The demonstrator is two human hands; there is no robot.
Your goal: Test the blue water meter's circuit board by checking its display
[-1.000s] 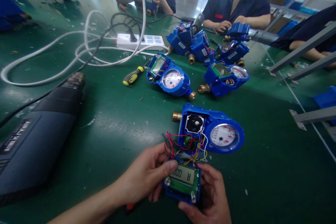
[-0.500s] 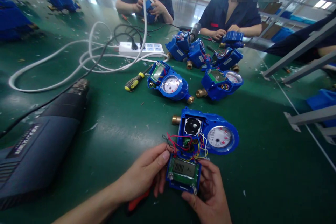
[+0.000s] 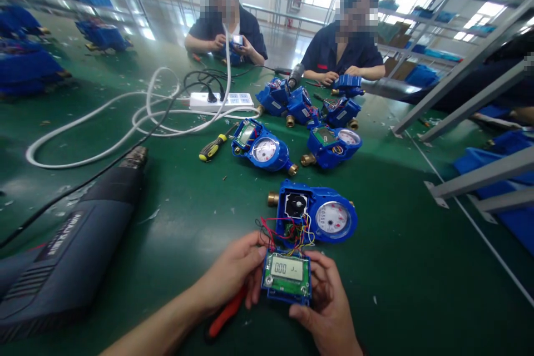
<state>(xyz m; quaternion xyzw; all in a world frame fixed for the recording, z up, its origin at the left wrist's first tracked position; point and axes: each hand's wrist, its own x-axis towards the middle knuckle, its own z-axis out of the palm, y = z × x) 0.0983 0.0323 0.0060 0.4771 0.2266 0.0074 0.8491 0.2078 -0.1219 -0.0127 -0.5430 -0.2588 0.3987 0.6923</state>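
My left hand (image 3: 231,275) and my right hand (image 3: 329,311) both grip a small blue display module (image 3: 287,276) with a green circuit board and a lit LCD. Red, yellow and black wires (image 3: 287,231) run from it up to an open blue water meter (image 3: 315,212) with a round dial, lying on the green table (image 3: 179,206) just beyond my hands. A red-handled tool (image 3: 225,314) lies under my left hand.
A dark heat gun (image 3: 70,258) lies at the left. Further back are a yellow-black screwdriver (image 3: 212,147), two more meters (image 3: 261,150) (image 3: 331,144), a pile of blue meters (image 3: 292,103), a white power strip (image 3: 221,101) with cables. Two people in dark blue sit opposite. Metal frame bars (image 3: 479,178) cross the right.
The view has tilted up and pulled back, showing more of the room. The module stays in both hands; its LCD went from characters to blank to new characters.
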